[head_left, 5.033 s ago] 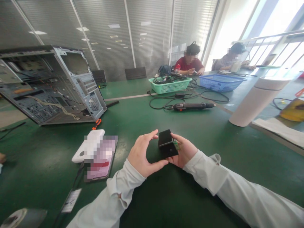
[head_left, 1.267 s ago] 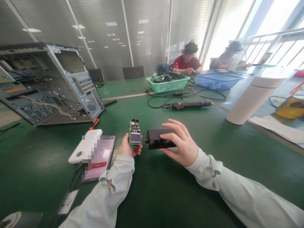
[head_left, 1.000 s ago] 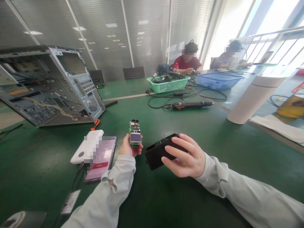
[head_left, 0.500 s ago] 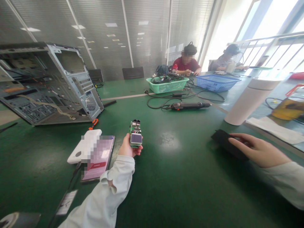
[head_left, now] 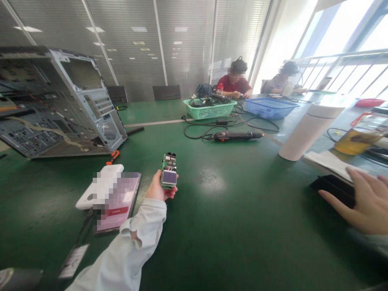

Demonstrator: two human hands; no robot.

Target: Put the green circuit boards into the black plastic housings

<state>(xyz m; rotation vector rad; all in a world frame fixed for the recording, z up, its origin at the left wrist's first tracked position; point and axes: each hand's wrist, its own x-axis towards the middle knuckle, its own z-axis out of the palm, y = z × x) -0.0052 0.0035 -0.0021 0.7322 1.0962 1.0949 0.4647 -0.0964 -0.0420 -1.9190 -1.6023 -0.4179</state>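
Wrapped in my left hand [head_left: 158, 188] is a small green circuit board [head_left: 169, 173] with a little grey screen and several components at its far end. I hold it upright-facing above the table. At the right, my right hand [head_left: 363, 202] has its thumb and fingers spread beside a black shell-like case [head_left: 335, 189]. The case lies on the table close to a white tissue; part of it is hidden behind the hand. Whether the fingers still touch it is hard to see.
An opened computer case [head_left: 87, 105] stands at left, with a white device [head_left: 101, 182] and a phone [head_left: 121, 202] before it. A black electric screwdriver [head_left: 238, 136], a green basket [head_left: 209, 110], a blue basket [head_left: 271, 109] and a white bottle [head_left: 307, 131] are farther off. Two people sit beyond.
My right hand has carried the black case rightward toward the tissue, and its fingers have spread from their grip. The left hand still holds the circuit board; the view has turned slightly.
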